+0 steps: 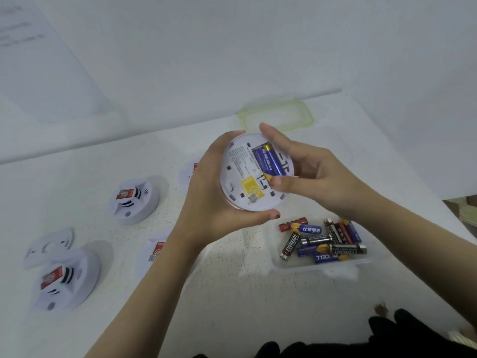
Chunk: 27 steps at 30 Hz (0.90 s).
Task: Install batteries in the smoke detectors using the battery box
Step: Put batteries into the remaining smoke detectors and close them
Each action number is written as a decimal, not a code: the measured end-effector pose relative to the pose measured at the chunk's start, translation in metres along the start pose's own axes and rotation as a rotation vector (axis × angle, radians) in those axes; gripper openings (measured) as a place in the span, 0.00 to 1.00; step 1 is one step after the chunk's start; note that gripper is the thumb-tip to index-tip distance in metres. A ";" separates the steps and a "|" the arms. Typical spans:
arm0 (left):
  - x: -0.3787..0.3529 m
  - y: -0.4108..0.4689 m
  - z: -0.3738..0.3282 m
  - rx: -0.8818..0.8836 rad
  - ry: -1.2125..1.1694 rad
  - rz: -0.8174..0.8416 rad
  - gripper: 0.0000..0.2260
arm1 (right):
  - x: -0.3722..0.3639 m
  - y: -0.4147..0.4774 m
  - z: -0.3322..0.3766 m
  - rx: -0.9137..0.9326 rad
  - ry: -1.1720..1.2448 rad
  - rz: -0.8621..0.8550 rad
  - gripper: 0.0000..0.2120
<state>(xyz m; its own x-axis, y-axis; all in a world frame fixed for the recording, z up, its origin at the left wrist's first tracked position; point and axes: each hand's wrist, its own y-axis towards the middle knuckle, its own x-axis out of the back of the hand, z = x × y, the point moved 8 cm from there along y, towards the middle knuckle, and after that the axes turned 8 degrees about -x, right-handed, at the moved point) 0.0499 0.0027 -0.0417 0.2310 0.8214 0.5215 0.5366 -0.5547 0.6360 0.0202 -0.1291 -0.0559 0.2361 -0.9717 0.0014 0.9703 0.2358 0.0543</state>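
Observation:
My left hand (206, 192) cups a white round smoke detector (240, 187) from the left, its back side with a yellow label facing me. Two blue batteries lie in its compartment. My right hand (309, 174) pinches the right-hand blue battery (272, 161) between thumb and forefinger, its lower end touching my thumb. Below the hands, a clear plastic battery box (286, 264) holds several loose batteries.
Two more smoke detectors (134, 200) (64, 282) sit face up at the left, with a loose mounting plate (49, 246) beside the nearer one. Two others are partly hidden behind my left arm. The box lid (276, 116) lies by the wall. A dark object shows at bottom right.

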 end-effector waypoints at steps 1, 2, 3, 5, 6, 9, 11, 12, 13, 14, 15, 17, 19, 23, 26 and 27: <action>-0.001 0.000 -0.001 -0.003 -0.001 0.008 0.43 | 0.001 0.000 -0.002 -0.011 0.013 -0.003 0.32; -0.002 0.000 -0.001 -0.007 0.004 0.008 0.43 | 0.001 -0.001 -0.002 -0.018 0.028 -0.006 0.32; -0.002 0.000 -0.001 -0.011 0.011 0.007 0.43 | 0.001 -0.001 -0.003 -0.022 0.044 -0.011 0.32; -0.003 -0.001 -0.003 -0.009 0.008 0.003 0.43 | 0.001 -0.003 -0.001 -0.014 0.069 -0.021 0.31; -0.003 -0.001 -0.003 -0.006 0.002 -0.002 0.43 | 0.000 -0.003 0.000 -0.002 0.080 -0.030 0.29; -0.003 -0.001 -0.006 -0.015 0.001 -0.025 0.43 | 0.000 -0.006 0.001 0.059 0.054 -0.073 0.26; -0.003 0.000 -0.007 -0.026 0.023 -0.028 0.43 | 0.004 -0.006 0.002 0.097 -0.046 -0.126 0.22; -0.003 -0.001 -0.006 -0.021 0.034 -0.024 0.43 | 0.007 -0.007 0.003 0.115 -0.097 -0.165 0.20; -0.004 -0.001 -0.004 -0.004 0.040 -0.016 0.43 | 0.010 -0.007 0.006 0.136 -0.146 -0.206 0.19; -0.005 -0.002 -0.001 0.019 0.039 -0.006 0.43 | 0.013 -0.008 0.009 0.161 -0.204 -0.252 0.18; -0.006 -0.004 0.001 0.040 0.036 0.003 0.43 | 0.015 -0.009 0.013 0.192 -0.274 -0.300 0.17; -0.007 -0.005 0.002 0.061 0.045 0.001 0.43 | 0.016 -0.014 0.020 0.258 -0.424 -0.398 0.15; -0.007 -0.005 0.001 0.072 0.049 -0.011 0.40 | 0.014 -0.019 0.029 0.324 -0.569 -0.481 0.13; -0.008 -0.006 0.006 0.096 0.048 -0.026 0.42 | 0.003 -0.028 0.040 0.435 -0.752 -0.542 0.10; -0.008 -0.006 0.008 0.083 0.078 -0.025 0.44 | 0.003 -0.030 0.039 0.408 -0.664 -0.544 0.10; -0.008 -0.006 0.009 0.079 0.085 -0.023 0.44 | 0.005 -0.030 0.039 0.380 -0.590 -0.540 0.11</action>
<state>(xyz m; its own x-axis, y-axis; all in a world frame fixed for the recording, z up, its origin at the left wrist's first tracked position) 0.0519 0.0001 -0.0546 0.1503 0.8177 0.5557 0.6043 -0.5208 0.6030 -0.0096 -0.1414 -0.0185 -0.4171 -0.8215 0.3889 0.8333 -0.1748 0.5244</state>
